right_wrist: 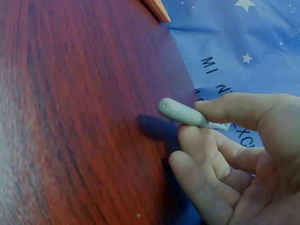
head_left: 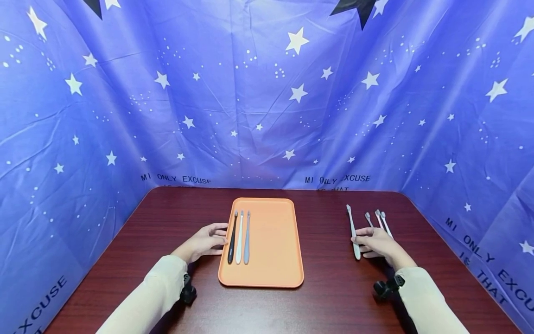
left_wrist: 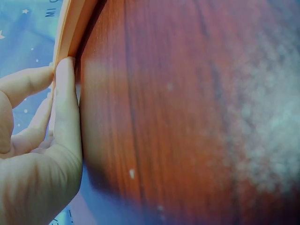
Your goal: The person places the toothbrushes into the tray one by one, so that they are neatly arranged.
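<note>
Fingers of the right hand (head_left: 377, 243) pinch a grey toothbrush (right_wrist: 180, 112), its handle end just off the table (head_left: 333, 297). More toothbrushes (head_left: 381, 220) lie just beyond. Further left, the left hand (head_left: 204, 242), fingers straight, touches the edge of the orange tray (head_left: 271, 273) holding three toothbrushes (head_left: 239, 239).

Both my forearms reach forward in cream sleeves, each with a dark camera mount strapped under the wrist. My left hand (head_left: 204, 242) lies low with the palm turned inward and the fingers stretched out nearly straight, the thumb (left_wrist: 65, 108) extended beside them; nothing sits inside that grip. My right hand (head_left: 377, 242) is set palm down with its fingers (right_wrist: 206, 154) loosely bent, the thumb and forefinger drawn together in a pinch. The remaining fingers seem to curl beneath, though the wrist view is too close to be sure.
</note>
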Tool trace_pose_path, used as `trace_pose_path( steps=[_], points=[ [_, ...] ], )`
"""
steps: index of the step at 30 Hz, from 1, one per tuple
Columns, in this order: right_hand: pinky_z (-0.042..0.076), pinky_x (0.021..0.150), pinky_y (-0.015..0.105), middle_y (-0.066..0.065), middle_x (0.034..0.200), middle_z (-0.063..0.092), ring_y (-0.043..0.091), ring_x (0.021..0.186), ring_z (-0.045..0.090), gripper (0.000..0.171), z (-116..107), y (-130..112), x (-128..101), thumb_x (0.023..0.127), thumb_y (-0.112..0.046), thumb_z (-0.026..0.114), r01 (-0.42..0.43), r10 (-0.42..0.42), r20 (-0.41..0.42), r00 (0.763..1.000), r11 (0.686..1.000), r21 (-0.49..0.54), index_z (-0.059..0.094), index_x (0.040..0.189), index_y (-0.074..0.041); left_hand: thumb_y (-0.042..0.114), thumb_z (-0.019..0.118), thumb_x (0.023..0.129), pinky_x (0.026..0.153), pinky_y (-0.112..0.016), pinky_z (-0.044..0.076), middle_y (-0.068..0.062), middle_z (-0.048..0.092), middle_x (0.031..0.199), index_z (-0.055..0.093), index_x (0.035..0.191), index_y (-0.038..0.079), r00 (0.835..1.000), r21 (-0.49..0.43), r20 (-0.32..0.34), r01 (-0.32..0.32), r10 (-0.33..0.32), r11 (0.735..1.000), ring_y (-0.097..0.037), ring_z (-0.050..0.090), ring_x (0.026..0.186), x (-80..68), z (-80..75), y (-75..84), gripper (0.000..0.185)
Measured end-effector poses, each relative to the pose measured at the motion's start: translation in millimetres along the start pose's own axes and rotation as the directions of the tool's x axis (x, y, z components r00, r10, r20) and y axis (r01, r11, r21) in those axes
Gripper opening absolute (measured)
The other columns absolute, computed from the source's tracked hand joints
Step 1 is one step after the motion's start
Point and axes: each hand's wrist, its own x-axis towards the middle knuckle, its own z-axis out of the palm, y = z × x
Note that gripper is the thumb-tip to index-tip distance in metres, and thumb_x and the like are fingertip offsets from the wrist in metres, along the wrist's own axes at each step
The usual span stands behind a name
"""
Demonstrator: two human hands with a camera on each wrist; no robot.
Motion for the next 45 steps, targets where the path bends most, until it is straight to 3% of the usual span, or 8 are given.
trace_pose_path(
  steps=[8, 19, 45],
  points=[
    [0.06, 0.066, 0.033, 0.005, 0.098, 0.071, 0.017, 0.076, 0.068, 0.051, 6.6, -6.8, 0.8, 0.094, -0.014, 0.067, 0.054, -0.056, 0.035, 0.998, 0.996, 0.065, 0.045, 0.128, 0.015, -0.004, 0.067, 0.09, 0.081, -0.043, 0.06, -0.02, 0.054, 0.125, 0.044, 0.147, 0.001, 1.0, 0.007, -0.008, -0.002, 0.002, 1.0, -0.023, 0.065, 0.098, 0.2, 0.8, -0.9, 0.062],
    [0.06, 0.066, 0.034, 0.003, 0.093, 0.066, 0.017, 0.073, 0.066, 0.053, 19.1, -15.3, 7.6, 0.094, -0.019, 0.068, 0.08, -0.085, 0.073, 0.994, 0.994, 0.068, 0.045, 0.131, 0.012, -0.004, 0.066, 0.089, 0.081, -0.043, 0.06, -0.019, 0.056, 0.124, 0.046, 0.146, 0.003, 1.0, 0.008, -0.026, 0.007, -0.006, 1.0, -0.023, 0.065, 0.097, -0.6, 1.0, -0.7, 0.061],
    [0.059, 0.062, 0.03, 0.006, 0.089, 0.062, 0.016, 0.071, 0.064, 0.051, 71.6, -49.2, 20.4, 0.096, -0.018, 0.066, 0.129, -0.155, 0.211, 0.965, 0.983, 0.132, 0.045, 0.13, 0.012, -0.005, 0.066, 0.09, 0.081, -0.043, 0.06, -0.018, 0.056, 0.122, 0.046, 0.146, 0.003, 1.0, 0.01, -0.029, 0.004, -0.004, 1.0, -0.023, 0.065, 0.096, 1.8, 0.4, -1.6, 0.06]
  ],
)
